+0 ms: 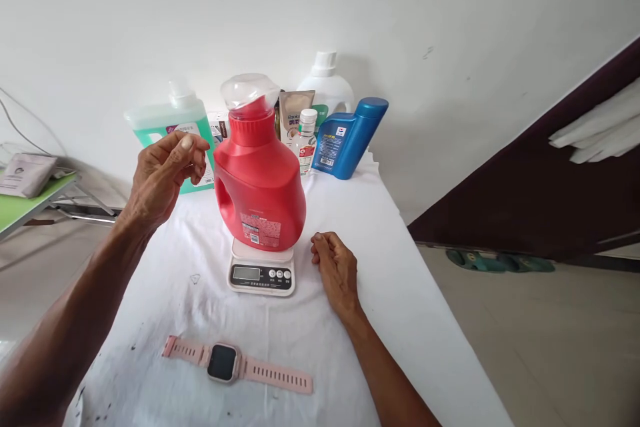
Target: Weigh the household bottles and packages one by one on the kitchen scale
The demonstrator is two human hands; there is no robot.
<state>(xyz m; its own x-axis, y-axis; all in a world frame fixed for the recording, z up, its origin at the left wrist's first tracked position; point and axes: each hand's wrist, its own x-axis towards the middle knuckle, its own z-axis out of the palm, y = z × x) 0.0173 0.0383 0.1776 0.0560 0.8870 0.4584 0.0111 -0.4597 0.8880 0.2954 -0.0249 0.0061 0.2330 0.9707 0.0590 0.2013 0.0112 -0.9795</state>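
A red detergent jug (260,180) with a clear cap stands upright on a white digital kitchen scale (263,277), whose display looks blank. My left hand (167,173) is raised to the left of the jug's neck, apart from it. Its fingers are curled in and the thumb lies against them, with nothing visible between. To the right of the scale, my right hand (336,270) rests on the white cloth, loosely closed, and I see nothing in it. A pink-strapped smartwatch (223,363) lies stretched out in front of the scale.
Behind the jug stand a green liquid bottle (150,121), a small clear bottle (306,140), a beige tube (296,107), a blue bottle (345,140) and a white jug (327,83) by the wall. A green table (30,203) is at left; slippers (500,260) lie on the floor at right.
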